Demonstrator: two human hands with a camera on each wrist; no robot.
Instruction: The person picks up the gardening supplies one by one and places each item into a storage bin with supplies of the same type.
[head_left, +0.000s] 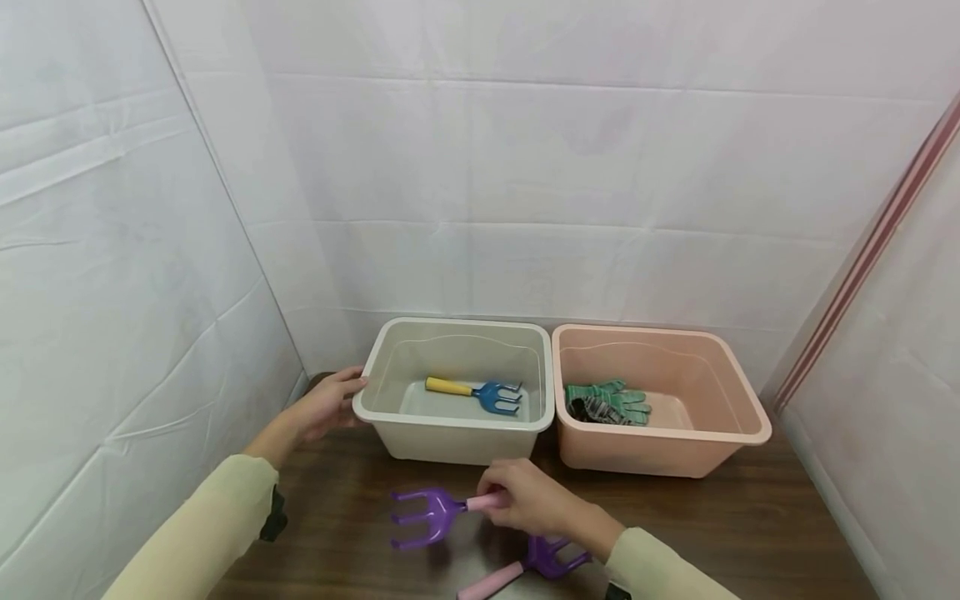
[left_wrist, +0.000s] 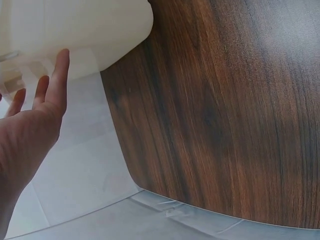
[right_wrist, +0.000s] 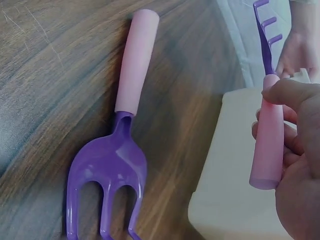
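Observation:
My right hand [head_left: 529,498] grips the pink handle of a purple hand fork [head_left: 435,515], holding it above the table in front of the white bin [head_left: 457,442]. In the right wrist view the thumb and fingers wrap that pink handle [right_wrist: 269,140]. Below lies a second purple hand fork [right_wrist: 107,160], also pink-handled, flat on the wood. At the white bin's left end, my left hand [head_left: 330,406] touches the rim and outer wall with fingers extended; the left wrist view shows those fingers [left_wrist: 59,80] against the bin. Inside the bin lies a blue hand fork [head_left: 495,395] with a yellow handle.
Close to the white bin's right side stands a pink bin [head_left: 637,457], holding green gloves [head_left: 628,402] and a grey-black patterned bundle [head_left: 600,412]. Both bins stand at the back of the dark wooden table [head_left: 337,517]. White sheeting [head_left: 465,167] hangs behind and at both sides.

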